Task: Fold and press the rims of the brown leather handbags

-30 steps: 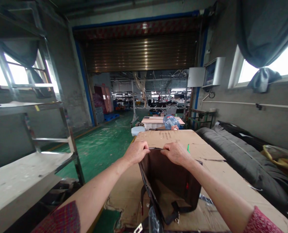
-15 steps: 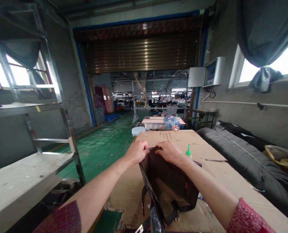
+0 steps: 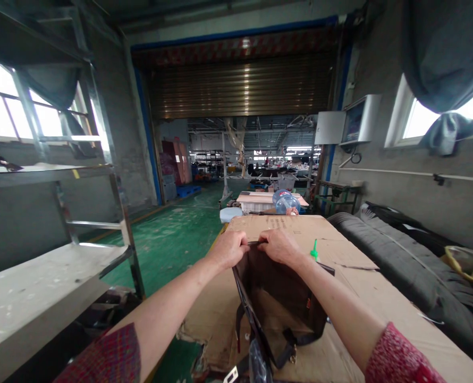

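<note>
A dark brown bag [image 3: 278,290] stands open on the cardboard-topped table, its inside facing me. My left hand [image 3: 230,249] pinches the far rim at its left corner. A short way to the right, my right hand [image 3: 278,246] grips the same rim, with a small span of edge between the two hands. A dark strap with a metal clasp [image 3: 231,374] hangs at the near side, beside clear plastic wrap [image 3: 258,361]. A small red tag [image 3: 309,303] shows inside the bag. Behind my right forearm rises a green nozzle tip [image 3: 315,249]; its bottle is mostly hidden.
Flattened cardboard [image 3: 356,287] covers the table, torn at the near left. A metal rack [image 3: 128,239] stands left, with green floor [image 3: 172,223] between. Grey fabric rolls [image 3: 396,266] lie along the right. A large water bottle [image 3: 286,202] rests beyond the table.
The view has shifted slightly, so the whole scene sits a little further right. Both hands keep their hold on the bag's rim, and the bag looks nearly unchanged.
</note>
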`<state>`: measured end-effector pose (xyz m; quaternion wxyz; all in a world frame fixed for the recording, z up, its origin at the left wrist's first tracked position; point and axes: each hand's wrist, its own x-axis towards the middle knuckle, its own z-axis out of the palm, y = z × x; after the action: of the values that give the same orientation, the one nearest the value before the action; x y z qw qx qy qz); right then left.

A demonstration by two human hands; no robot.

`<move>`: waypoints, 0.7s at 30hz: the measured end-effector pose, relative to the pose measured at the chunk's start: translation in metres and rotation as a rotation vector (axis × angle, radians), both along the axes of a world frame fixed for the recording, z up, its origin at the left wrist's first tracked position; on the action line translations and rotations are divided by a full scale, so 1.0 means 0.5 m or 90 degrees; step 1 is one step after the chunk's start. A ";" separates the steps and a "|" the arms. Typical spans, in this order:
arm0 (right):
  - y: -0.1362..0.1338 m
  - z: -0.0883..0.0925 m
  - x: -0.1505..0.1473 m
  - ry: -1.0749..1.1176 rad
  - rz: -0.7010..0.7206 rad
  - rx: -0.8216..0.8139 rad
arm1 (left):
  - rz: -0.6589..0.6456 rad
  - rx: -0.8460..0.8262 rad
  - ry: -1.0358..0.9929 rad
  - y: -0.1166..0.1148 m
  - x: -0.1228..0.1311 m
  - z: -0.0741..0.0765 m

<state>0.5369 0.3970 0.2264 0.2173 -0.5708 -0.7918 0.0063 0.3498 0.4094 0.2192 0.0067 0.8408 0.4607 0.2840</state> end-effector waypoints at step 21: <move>0.024 -0.003 -0.010 -0.014 0.063 0.030 | 0.045 -0.224 -0.214 0.011 -0.030 -0.011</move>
<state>0.5320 0.4091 0.2252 0.2214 -0.5254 -0.8215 -0.0075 0.3350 0.4149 0.2136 0.2200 0.7511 0.5244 0.3354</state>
